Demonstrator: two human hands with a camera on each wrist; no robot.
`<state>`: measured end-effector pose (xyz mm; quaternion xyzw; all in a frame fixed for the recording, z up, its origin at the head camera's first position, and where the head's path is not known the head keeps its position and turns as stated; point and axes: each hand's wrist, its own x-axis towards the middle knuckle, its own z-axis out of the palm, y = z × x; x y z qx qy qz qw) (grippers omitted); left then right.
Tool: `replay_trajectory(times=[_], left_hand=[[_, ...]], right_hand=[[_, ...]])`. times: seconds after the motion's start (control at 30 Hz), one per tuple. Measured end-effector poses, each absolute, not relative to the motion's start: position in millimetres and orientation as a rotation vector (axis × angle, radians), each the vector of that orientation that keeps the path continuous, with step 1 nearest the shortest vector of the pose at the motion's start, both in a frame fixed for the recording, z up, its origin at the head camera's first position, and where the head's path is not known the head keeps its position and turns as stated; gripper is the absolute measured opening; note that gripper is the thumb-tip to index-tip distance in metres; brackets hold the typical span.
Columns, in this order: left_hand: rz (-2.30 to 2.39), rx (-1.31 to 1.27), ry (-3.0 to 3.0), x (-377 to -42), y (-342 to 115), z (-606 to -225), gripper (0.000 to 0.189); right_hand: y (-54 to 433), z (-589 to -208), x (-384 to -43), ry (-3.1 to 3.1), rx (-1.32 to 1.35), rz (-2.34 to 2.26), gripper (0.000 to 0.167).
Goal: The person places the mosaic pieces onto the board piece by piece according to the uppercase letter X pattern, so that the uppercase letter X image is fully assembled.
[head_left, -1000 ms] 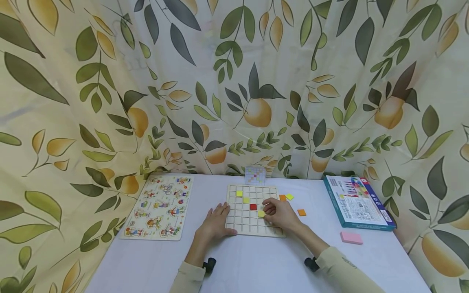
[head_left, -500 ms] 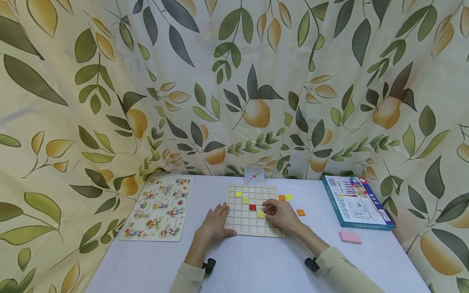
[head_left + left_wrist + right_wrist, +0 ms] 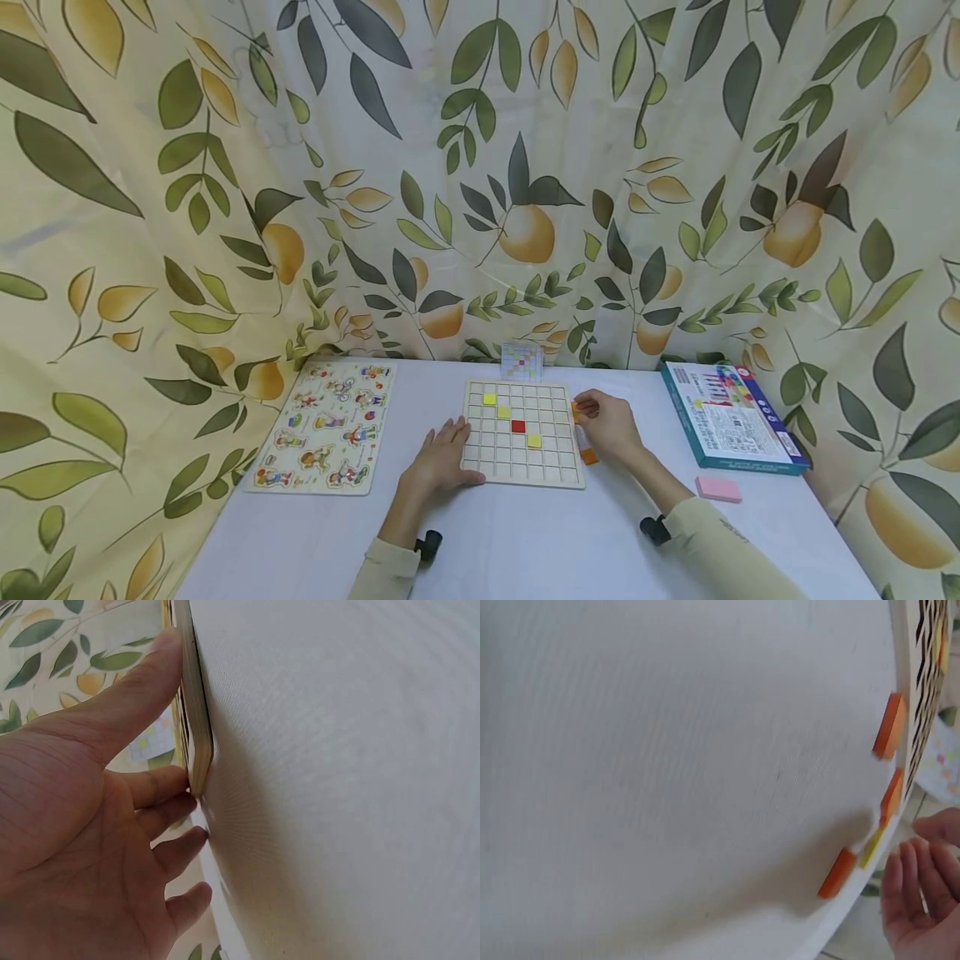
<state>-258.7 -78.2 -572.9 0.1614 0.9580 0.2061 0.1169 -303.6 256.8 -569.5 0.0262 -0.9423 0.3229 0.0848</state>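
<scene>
My left hand [image 3: 442,458] rests at the left edge of a wooden grid board [image 3: 480,462]; in the left wrist view its thumb lies along the board's side. On the board sit a red square tile [image 3: 518,427] and three yellow tiles, the nearest yellow tile [image 3: 534,441] being lower right of the red one. Just beyond the right edge, my right hand [image 3: 611,425] hovers with bent fingers over loose tiles. An orange tile [image 3: 891,726], two more orange ones and a yellow tile [image 3: 871,847] lie under it. Nothing shows between its fingertips.
A small pattern card [image 3: 522,362] stands behind the board. To the left lies a picture puzzle board [image 3: 322,425]. On the right are a flat box [image 3: 731,417] and a pink block [image 3: 718,488]. A leaf-patterned curtain [image 3: 480,208] surrounds the white table [image 3: 510,542].
My right hand has moved right, off the board, uncovering grid squares and an orange tile beside the lower right edge. It now covers other loose tiles. My left hand stays put.
</scene>
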Motion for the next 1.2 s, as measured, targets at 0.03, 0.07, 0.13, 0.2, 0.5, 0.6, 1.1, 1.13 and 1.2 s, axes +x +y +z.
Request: replay_trajectory(times=[0.03, 0.07, 0.13, 0.2, 0.5, 0.6, 1.1, 1.13, 1.2], left_hand=[[0.604, 0.472, 2.803, -258.6, -78.3, -573.0, 0.1], [0.603, 0.471, 2.801, -258.5, -78.5, -573.1, 0.1], [0.6, 0.469, 2.798, -258.3, -78.8, -573.3, 0.1], [0.588, 0.471, 2.8, -258.1, -79.3, -573.2, 0.1], [0.557, 0.506, 2.814, -258.8, -79.4, -574.0, 0.1], [0.562, 0.499, 2.81, -258.5, -79.2, -574.3, 0.1], [0.581, 0.476, 2.807, -259.0, -77.6, -573.8, 0.1], [0.584, 0.479, 2.808, -258.7, -77.8, -573.3, 0.1], [0.593, 0.479, 2.807, -258.3, -78.4, -573.0, 0.101]], right_hand=[[260.7, -569.2, -305.4, -2.807, 0.045, 0.951, 0.023], [264.4, -569.0, -306.9, -2.808, 0.013, 0.939, 0.024], [271.0, -570.3, -310.8, -2.817, -0.051, 0.927, 0.026], [276.3, -573.2, -314.4, -2.843, -0.1, 0.916, 0.028], [287.5, -582.1, -324.6, -2.892, -0.167, 0.905, 0.036], [287.8, -583.2, -326.6, -2.884, -0.173, 0.914, 0.036], [293.3, -580.6, -321.0, -2.807, -0.258, 1.046, 0.041], [294.2, -580.4, -320.1, -2.807, -0.258, 1.055, 0.042], [295.5, -580.3, -318.3, -2.808, -0.25, 1.064, 0.042]])
